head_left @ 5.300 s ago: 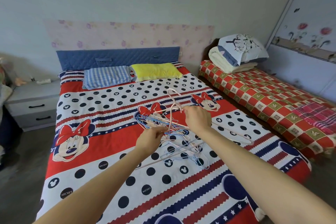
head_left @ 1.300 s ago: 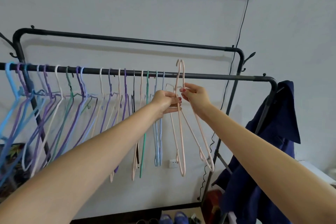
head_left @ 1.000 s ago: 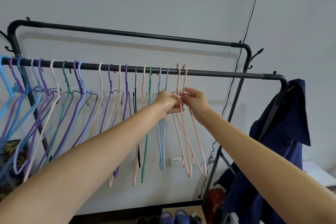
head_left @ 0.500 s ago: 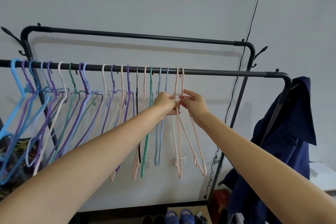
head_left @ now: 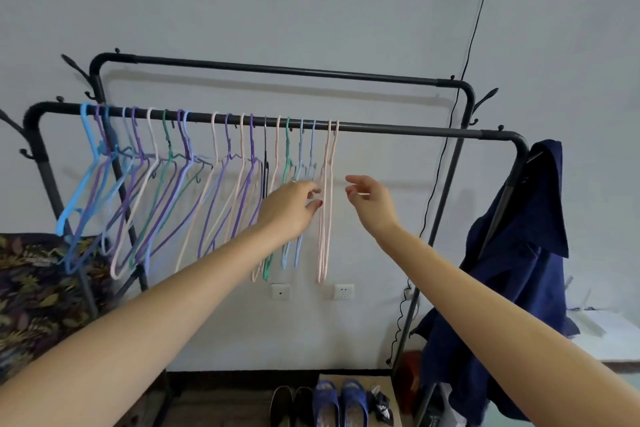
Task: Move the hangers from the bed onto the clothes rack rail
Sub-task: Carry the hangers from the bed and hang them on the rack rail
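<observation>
Two pink hangers point(head_left: 327, 204) hooked side by side over the front rail point(head_left: 398, 131), last in a long row of coloured hangers point(head_left: 166, 184), hanging straight down with the long axis vertical, seen nearly edge-on. Left hand point(head_left: 289, 210) right at them, fingertips touching or all but touching the nearer wire from the left, fingers bent toward it; whether pinching or only steadying, cannot tell for certain, though no wire seen wrapped inside the curl. Right hand point(head_left: 372, 201) just to the right of the pair, clear of it, thumb and forefinger loosely parted, nothing held. Bare stretch of rail further right, then the bend of the frame and a dark blue jacket point(head_left: 526, 253) draped over the end post. Bed not in view, so no telling how many hangers remain there. Probably this pair already delivered, with letting go and turning back for more as the likely next step; left hand nearer, hangers lying immediately right of its fingertips.
</observation>
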